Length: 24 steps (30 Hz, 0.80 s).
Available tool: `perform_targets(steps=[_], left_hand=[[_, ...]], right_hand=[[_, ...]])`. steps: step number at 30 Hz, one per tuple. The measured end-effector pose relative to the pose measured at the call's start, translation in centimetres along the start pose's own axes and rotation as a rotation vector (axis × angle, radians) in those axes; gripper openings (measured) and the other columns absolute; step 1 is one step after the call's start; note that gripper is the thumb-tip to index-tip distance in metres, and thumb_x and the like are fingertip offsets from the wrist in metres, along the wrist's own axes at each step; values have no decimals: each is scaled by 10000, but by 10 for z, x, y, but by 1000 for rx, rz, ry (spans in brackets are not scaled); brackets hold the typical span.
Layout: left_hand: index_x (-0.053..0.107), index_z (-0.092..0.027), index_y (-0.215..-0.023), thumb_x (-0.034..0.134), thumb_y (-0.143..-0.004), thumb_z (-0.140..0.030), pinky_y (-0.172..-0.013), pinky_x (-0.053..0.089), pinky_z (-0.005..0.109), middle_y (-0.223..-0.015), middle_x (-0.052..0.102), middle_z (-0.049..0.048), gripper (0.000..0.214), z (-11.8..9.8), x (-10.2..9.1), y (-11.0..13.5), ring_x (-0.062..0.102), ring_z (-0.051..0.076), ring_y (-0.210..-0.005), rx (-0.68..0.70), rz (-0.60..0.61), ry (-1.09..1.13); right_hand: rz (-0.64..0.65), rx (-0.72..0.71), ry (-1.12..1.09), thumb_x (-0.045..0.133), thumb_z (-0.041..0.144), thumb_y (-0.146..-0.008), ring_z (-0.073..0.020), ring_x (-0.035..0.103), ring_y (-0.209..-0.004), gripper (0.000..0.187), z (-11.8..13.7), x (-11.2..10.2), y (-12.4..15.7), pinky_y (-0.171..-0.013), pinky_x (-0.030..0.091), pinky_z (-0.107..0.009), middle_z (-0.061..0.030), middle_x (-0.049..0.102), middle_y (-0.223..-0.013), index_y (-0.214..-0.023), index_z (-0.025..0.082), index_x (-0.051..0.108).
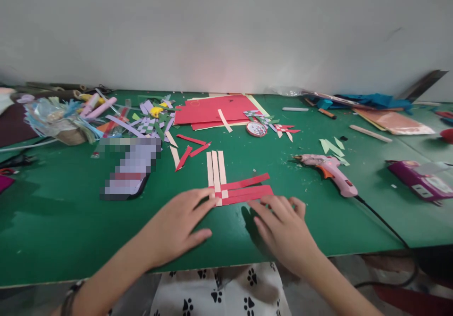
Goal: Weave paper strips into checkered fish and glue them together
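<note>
A small weave of paper strips [233,187] lies on the green table [71,226]: cream strips run away from me and red strips run to the right, crossing at the near left corner. My left hand [179,224] lies flat, fingers stretched out, its fingertips touching the weave's near left corner. My right hand [281,228] rests just below the red strips, fingers spread and slightly raised, touching their lower edge. Neither hand holds anything.
A pink glue gun [327,167] lies right of the weave, its black cord [385,221] trailing over the table edge. Red paper sheets [212,111], loose red strips [191,148], a tape roll [256,128], a pile of paper scraps [148,118] and a purple box [419,179] surround the work.
</note>
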<state>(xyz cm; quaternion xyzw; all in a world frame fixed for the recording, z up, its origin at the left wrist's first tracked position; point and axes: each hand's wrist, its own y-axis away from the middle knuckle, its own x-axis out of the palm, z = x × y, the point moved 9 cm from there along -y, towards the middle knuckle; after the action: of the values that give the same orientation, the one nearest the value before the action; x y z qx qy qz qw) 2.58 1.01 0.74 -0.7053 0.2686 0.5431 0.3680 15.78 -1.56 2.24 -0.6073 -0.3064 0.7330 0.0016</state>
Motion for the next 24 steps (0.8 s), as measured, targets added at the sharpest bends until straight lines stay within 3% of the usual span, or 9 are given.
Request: perform_targets(steps=[3,8,16,24], left_hand=[[405,-114,-1213,386,-827,-414,-862,399,368,-1133,531,128,489,-20,15,1,484,226,-1018,72,40,2],[382,-121,-1236,390,-786,-523,-920,324,392,-1147,524,113,604,-19,16,-1,453,235,-1040,67,71,5],[409,-127,-1220,401,-770,-537,-888,320,365,-1154,535,95,609,-18,19,-3,467,231,-1011,35,67,-10],[414,-102,-1202,491,-745,-473,-864,341,365,-1136,543,105,594,-18,17,-5,475,233,-998,41,85,4]], right_hand=[[121,-38,7,357,272,-846,-166,475,-773,270,13,17,2,-717,248,-333,-40,564,-884,-1034,221,545],[200,-96,22,356,444,-824,-186,445,-767,422,26,24,-2,-714,258,-348,-57,551,-899,-1158,222,487],[217,-89,0,341,509,-807,-194,436,-760,505,26,27,-3,-712,255,-361,-66,550,-871,-1159,181,498],[159,-46,17,300,478,-834,-199,423,-775,474,16,21,2,-716,256,-352,-75,554,-874,-1105,162,526]])
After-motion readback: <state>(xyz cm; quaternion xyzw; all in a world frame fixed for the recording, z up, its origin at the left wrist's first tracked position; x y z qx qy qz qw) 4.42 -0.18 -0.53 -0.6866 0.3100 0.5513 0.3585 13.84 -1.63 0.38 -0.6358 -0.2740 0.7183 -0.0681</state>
